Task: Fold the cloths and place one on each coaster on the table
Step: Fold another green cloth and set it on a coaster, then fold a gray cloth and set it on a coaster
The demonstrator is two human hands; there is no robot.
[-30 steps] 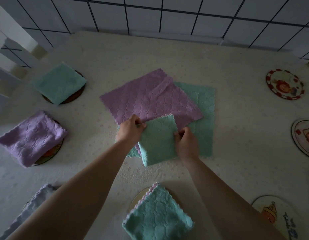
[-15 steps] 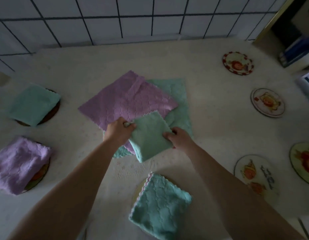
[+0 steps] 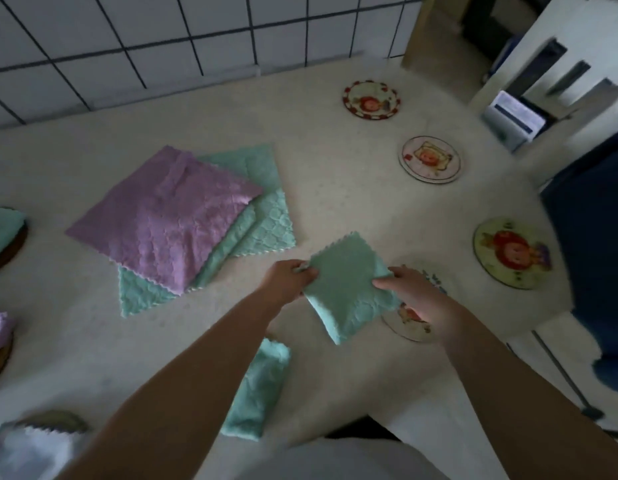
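The folded green cloth (image 3: pixel 349 289) looks light, soft and floppy, so it will sag or unfold if held by one point. Taking it by two opposite edges, as now, should keep the layers together; its fleecy pile looks unlikely to slip. The left hand (image 3: pixel 289 279) pinches the cloth's 9 o'clock corner between thumb and curled fingers, and the right hand (image 3: pixel 409 292) pinches its 3 o'clock edge the same way.

The cloth is a mint-green square packet with a quilted scale-like pattern and a zigzag trimmed edge along its 12 o'clock side. It seems to hang just above the surface (image 3: pixel 335 188), with its 3 o'clock side over a picture coaster (image 3: pixel 409 327) that the right hand mostly hides. This coaster is probably its target.

Three bare coasters lie from 1 to 3 o'clock of the cloth: one red-rimmed (image 3: pixel 371 99), one pale (image 3: pixel 429 159), one yellowish (image 3: pixel 512 258). At 10 o'clock sits the unfolded pile, a purple cloth (image 3: pixel 165 220) lying over green cloths (image 3: pixel 262 220). Another folded green cloth (image 3: pixel 257 389) lies at 7 o'clock, partly behind the left forearm.
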